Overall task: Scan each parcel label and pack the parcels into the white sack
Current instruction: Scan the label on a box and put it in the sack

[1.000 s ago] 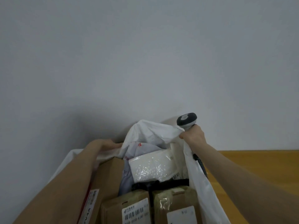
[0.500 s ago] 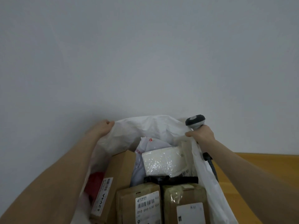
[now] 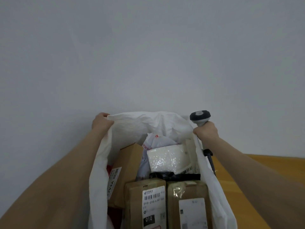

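both arms reach forward, spreading the mouth of the white plastic sack (image 3: pixel 148 126). the left hand (image 3: pixel 101 122) pinches the far left rim with curled fingers; the right hand (image 3: pixel 206 133) has its fingers wrapped round the grey and black handheld barcode scanner (image 3: pixel 200 116), head upward, and holds the right rim with it. inside the sack: a brown cardboard box with a barcode label (image 3: pixel 145 204), touching a tape-wrapped brown parcel (image 3: pixel 186 204); behind them a white bubble-wrap parcel (image 3: pixel 165 158), a pale grey poly mailer (image 3: pixel 155 141) and a tall cardboard box (image 3: pixel 128 164). a yellow wooden surface (image 3: pixel 264 166) lies at right; a plain grey wall (image 3: pixel 148 55) stands behind.
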Available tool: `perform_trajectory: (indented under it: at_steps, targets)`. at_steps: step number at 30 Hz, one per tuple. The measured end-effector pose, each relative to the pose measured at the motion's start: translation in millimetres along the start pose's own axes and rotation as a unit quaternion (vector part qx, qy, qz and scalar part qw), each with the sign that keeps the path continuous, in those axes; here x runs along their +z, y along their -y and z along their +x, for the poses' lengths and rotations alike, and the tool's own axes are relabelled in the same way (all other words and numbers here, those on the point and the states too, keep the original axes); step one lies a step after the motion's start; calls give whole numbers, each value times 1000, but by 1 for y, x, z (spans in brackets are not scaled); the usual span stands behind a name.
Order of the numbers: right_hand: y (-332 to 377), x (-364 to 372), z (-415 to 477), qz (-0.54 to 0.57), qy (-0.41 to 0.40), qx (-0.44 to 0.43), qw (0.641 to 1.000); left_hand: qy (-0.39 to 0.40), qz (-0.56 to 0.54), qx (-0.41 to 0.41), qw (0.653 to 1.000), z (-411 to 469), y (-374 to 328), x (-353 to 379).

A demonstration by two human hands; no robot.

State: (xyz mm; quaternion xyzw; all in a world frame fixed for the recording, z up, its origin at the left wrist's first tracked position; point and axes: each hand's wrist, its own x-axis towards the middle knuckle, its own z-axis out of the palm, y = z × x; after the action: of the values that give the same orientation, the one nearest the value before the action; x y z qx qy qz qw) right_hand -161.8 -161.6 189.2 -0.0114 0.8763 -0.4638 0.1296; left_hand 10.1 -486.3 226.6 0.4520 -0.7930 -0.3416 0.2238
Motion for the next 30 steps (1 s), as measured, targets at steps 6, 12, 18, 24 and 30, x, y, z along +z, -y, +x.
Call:
perform_trajectory:
  at_steps: [6, 12, 18, 24, 30]
  targets:
    - [-10, -3, -14, 28, 46, -30, 998, 69, 99, 12, 993, -64, 21, 3]
    - [-41, -42, -40, -8, 76, -61, 995, -2, 143, -156, 977, -146, 50, -13]
    - [-88, -65, -90, -57, 172, -33, 983, 13, 77, -257, 963, -239, 57, -7]
    - [-119, -57, -126, -101, 208, 17, 973, 48, -40, -298, 953, -286, 63, -13]
    - [-102, -51, -131, 18, 171, 41, 984, -178, -193, -187, 946, -276, 34, -43]
